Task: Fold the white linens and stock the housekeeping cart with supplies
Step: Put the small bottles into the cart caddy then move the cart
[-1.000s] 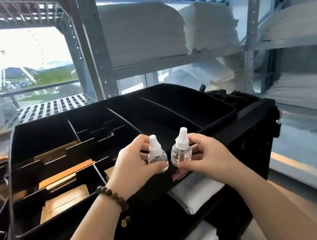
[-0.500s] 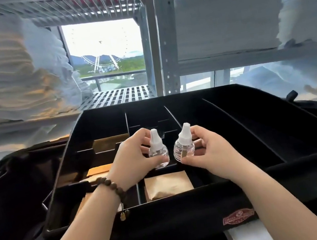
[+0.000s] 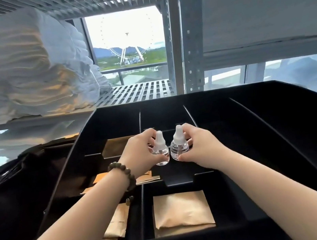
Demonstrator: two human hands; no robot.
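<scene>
Left hand [image 3: 140, 154] grips left bottle [image 3: 160, 153] | right hand [image 3: 201, 148] grips right bottle [image 3: 179, 148] | both upright, caps up, side by side over cart tray [image 3: 281, 142]

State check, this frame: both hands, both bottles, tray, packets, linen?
left hand: fingers pinch the left bottle.
right hand: fingers pinch the right bottle.
left bottle: upright, white cap on, held over the tray.
right bottle: about upright, cap on, close beside the left bottle.
tray: open-topped, dividers in place.
brown packets: lying flat in the near compartments.
linen stack: folded, piled on the shelf.
</scene>
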